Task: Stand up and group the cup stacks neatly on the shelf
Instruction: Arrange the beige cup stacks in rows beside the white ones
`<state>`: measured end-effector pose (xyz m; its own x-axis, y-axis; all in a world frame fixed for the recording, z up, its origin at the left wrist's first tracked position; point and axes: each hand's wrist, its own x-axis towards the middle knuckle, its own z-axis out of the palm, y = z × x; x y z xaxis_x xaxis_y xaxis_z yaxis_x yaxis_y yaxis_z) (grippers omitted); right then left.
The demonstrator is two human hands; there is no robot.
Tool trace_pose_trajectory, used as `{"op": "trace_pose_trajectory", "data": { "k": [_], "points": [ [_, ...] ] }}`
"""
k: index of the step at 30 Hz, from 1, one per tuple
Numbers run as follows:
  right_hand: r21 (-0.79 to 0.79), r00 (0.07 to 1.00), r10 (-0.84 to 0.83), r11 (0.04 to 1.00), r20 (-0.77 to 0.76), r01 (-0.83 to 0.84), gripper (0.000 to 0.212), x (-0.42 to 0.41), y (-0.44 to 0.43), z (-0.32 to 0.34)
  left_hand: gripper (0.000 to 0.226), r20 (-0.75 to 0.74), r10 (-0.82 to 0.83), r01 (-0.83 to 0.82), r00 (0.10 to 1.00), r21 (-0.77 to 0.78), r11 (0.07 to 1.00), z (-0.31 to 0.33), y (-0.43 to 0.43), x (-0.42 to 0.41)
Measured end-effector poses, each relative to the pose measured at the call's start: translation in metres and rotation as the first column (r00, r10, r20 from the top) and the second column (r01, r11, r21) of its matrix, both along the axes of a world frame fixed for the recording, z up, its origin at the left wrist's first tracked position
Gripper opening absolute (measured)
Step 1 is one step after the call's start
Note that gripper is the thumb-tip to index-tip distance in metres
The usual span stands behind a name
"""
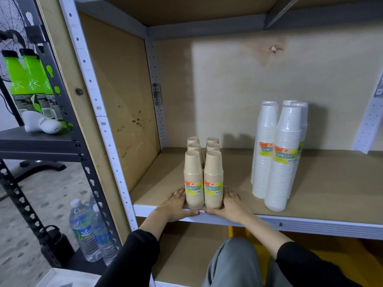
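Pushing the tan cups [203, 179] into a tidy block looks like the step right now. They stand in two rows at the front edge of the shelf [310, 223]. The left hand [175, 205] lies flat against their left side. The right hand [233, 204] lies flat against their right side. Fingers are straight and neither hand grabs anything. The white cups [277, 162] stand well apart on the right, also upright. Next, I think the tan block needs a soft, even slide back from the edge, or it may tip. The back tan stacks are mostly hidden, so I cannot tell if they lean. Some white stacks hide behind the front ones too.
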<state>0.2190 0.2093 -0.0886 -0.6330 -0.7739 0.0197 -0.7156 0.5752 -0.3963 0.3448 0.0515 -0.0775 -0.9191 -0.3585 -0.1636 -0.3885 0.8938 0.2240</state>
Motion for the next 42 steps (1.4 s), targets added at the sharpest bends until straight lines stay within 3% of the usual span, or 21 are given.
{"op": "trace_pose_trajectory", "data": {
  "k": [20, 32, 38, 42],
  "points": [
    [0.041, 0.999, -0.011, 0.999, -0.031, 0.012, 0.1, 0.004, 0.001, 0.003, 0.087, -0.023, -0.004, 0.004, 1.0, -0.001, 1.0, 0.0, 0.002, 0.001],
    [0.073, 1.0, 0.003, 0.997, -0.014, -0.002, 0.108, 0.004, 0.003, 0.005, 0.092, -0.014, -0.017, 0.017, 1.0, -0.027, 0.999, -0.003, -0.001, 0.001],
    [0.146, 1.0, 0.012, 0.989, -0.009, -0.01, 0.112, 0.002, 0.011, 0.008, 0.085, -0.066, -0.045, 0.041, 0.997, -0.07, 0.997, -0.003, -0.004, 0.007],
    [0.129, 1.0, 0.019, 0.992, -0.016, -0.017, 0.102, 0.002, 0.019, 0.012, 0.081, -0.125, -0.034, 0.025, 0.992, -0.07, 0.997, -0.007, -0.01, 0.014]
  ]
}}
